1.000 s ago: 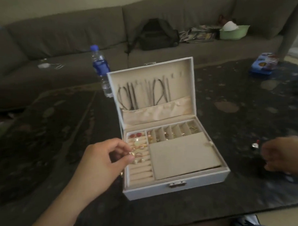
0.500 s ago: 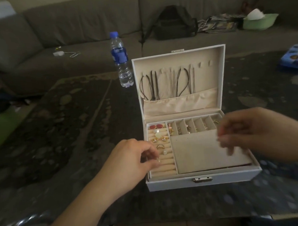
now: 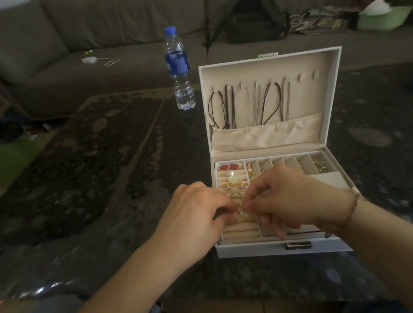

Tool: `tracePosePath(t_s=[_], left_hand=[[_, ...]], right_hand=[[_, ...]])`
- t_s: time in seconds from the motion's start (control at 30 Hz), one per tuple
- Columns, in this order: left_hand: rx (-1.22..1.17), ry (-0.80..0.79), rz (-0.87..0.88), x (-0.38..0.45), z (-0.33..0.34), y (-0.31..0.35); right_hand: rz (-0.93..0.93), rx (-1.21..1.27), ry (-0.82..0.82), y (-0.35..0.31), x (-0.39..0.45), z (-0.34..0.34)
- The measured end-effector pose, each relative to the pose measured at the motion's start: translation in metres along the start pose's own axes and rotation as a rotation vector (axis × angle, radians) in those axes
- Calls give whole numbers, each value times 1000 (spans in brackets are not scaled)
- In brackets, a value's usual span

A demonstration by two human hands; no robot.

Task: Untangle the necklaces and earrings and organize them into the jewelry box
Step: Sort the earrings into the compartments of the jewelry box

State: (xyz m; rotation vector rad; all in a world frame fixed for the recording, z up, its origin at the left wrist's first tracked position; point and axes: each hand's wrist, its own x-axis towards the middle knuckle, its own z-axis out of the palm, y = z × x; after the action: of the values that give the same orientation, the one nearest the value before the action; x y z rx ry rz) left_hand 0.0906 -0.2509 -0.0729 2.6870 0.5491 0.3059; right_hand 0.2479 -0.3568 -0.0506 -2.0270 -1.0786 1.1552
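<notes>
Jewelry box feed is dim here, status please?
Left hand and right hand pinch one small pale earring. White jewelry box open. Nothing in the way.

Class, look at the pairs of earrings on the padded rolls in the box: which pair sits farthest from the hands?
The red oval pair on the top roll, at the back left corner of the jewelry box; the gold pair sits closer to the hands.

Bare forearms, no sleeves in view; thin beaded bracelet (image 3: 354, 200) round the right wrist, small charm dangling below.
</notes>
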Motion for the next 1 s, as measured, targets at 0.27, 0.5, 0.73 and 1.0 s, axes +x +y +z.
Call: tracePosePath(t_s=[0.27,0.5,0.73,1.0], left_hand=[[66,49,5,-2,4,0],[85,66,-7,-2,6,6],[115,111,-37,0,4,7],[-44,62,-27,-2,-14,-1]], right_hand=[[43,-100,77,3,4,5],[-81,-503,270,5,4,13],[-122,-612,365,6,1,24],[-190,-647,277,6,-15,-2]])
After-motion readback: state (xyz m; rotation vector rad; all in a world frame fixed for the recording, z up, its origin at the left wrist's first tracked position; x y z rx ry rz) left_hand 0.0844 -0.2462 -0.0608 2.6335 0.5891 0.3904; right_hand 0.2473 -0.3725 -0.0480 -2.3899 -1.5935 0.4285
